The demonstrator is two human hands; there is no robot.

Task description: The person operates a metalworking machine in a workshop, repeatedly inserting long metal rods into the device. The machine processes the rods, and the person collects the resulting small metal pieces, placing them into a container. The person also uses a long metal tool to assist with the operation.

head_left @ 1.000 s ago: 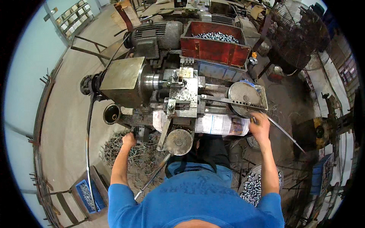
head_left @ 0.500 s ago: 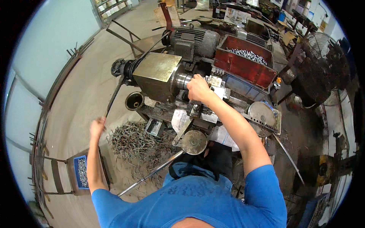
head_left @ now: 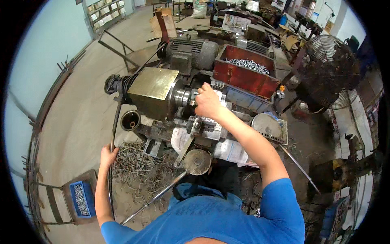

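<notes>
My left hand [head_left: 109, 156] is closed around a long dark lever bar [head_left: 115, 122], which runs down from the belt-driven left end of a small lathe [head_left: 150, 97]. At the lathe's bright metal spindle [head_left: 181, 98], my right hand [head_left: 208, 101] hovers just to the right over the tool slide, fingers bent together. Whatever they pinch is hidden behind the hand. Below it sits a tool post [head_left: 196, 125] with a bolt on top. A long metal handle with a round grey plate [head_left: 197, 162] reaches toward my body.
Behind the slide, a red bin [head_left: 245, 77] holds many small metal parts. A blue tray [head_left: 82, 199] of similar parts stands at lower left. Metal shavings [head_left: 134, 160] lie heaped on the floor. An electric motor [head_left: 191, 53] and a large fan [head_left: 329, 71] stand farther back.
The view has shifted, so the lathe sits farther left and lower. My left hand has gone down along the lever bar, whose lower end now shows past it. My right hand has drawn slightly away from the spindle.
</notes>
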